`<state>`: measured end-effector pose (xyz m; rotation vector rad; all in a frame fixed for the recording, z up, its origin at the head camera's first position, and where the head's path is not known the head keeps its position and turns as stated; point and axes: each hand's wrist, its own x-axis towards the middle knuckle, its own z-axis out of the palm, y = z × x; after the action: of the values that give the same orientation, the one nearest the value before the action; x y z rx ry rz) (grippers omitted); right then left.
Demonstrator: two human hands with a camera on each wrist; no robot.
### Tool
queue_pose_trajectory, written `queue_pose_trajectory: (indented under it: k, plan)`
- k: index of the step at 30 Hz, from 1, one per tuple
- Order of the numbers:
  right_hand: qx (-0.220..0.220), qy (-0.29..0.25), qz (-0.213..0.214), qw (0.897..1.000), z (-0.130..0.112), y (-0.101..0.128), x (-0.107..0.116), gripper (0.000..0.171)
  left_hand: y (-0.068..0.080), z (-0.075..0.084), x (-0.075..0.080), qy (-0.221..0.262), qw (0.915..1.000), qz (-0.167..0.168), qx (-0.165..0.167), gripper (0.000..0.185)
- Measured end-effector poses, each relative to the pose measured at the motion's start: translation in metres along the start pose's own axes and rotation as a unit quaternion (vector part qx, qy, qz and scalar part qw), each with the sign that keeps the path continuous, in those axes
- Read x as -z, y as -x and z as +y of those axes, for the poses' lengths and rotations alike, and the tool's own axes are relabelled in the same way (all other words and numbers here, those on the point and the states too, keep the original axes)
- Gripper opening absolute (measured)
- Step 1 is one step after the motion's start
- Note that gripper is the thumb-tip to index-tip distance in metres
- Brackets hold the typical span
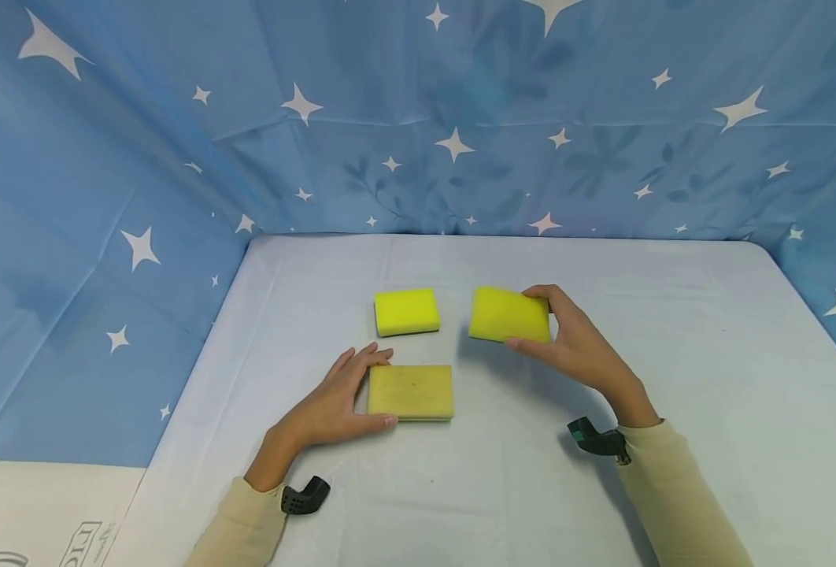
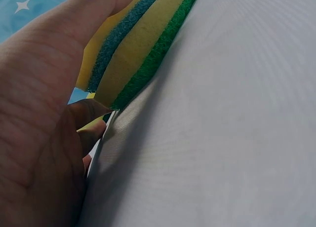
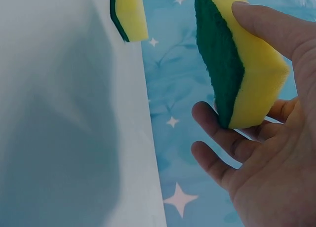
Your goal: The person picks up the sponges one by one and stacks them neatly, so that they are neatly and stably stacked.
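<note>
You had three sponges: a bright yellow one (image 1: 407, 312) lying alone, a duller yellow one (image 1: 411, 391) with blue and green scouring layers, and a yellow one (image 1: 509, 315) backed in dark green. The tablecloth (image 1: 673, 315) was pale grey-white. The backdrop (image 1: 418, 118) was blue with white stars.

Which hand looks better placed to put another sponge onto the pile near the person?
Probably the right hand: it already holds a sponge lifted off the table, beside the pile. The left hand grips that pile, seemingly two sponges in its wrist view.
</note>
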<state>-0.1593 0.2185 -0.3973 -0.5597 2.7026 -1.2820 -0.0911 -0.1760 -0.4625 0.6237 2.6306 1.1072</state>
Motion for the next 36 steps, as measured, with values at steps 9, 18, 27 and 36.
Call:
queue_pose_trajectory:
  k: [9,18,27,36]
  plan:
    - [0.020,0.000,-0.006,1.000,-0.009,-0.001,-0.015,0.075,0.000,0.000,0.001,-0.002,1.0000,0.003,-0.009,0.092]
    - [0.068,0.010,-0.024,0.997,-0.023,0.000,-0.032,0.076,-0.001,0.000,0.001,-0.003,0.9998,0.004,-0.021,0.091]
    - [0.098,0.010,-0.035,0.994,-0.036,0.002,-0.051,0.075,0.000,-0.001,0.003,-0.002,0.9998,0.001,-0.022,0.089]
    - [0.102,0.013,-0.054,0.993,-0.045,0.006,-0.068,0.076,-0.001,-0.001,0.001,-0.001,0.9997,0.003,-0.024,0.089]
